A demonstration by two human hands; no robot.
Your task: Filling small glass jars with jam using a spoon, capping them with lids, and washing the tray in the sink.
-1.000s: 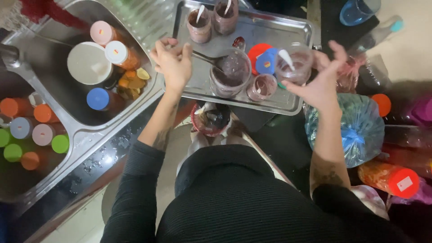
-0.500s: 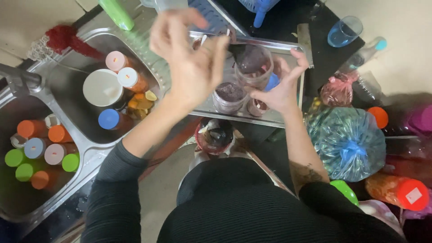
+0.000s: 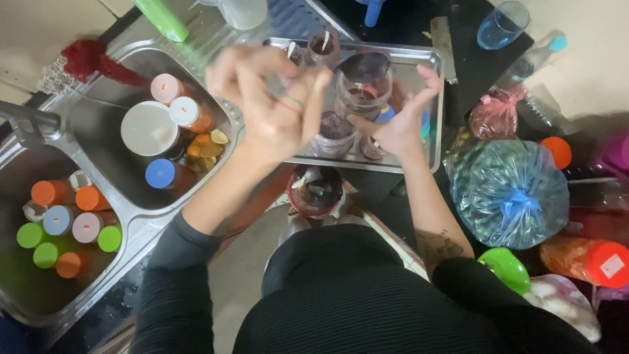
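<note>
left hand (image 3: 278, 108): raised and blurred, fingers pinched together; whether it holds anything, cannot tell.
right hand (image 3: 393, 124): loosely curled against the clear jar (image 3: 362, 88), not clamped round it.
jar: upright on the steel tray (image 3: 434, 141), at 12 o'clock from the body.
advice: likely best to steady the jar before tipping.
sink (image 3: 98, 124): at 9 o'clock, holding capped bottles.

Single head-worn view, straight down and close over the metal tray (image 3: 429, 111) and double sink (image 3: 141, 216).
</note>
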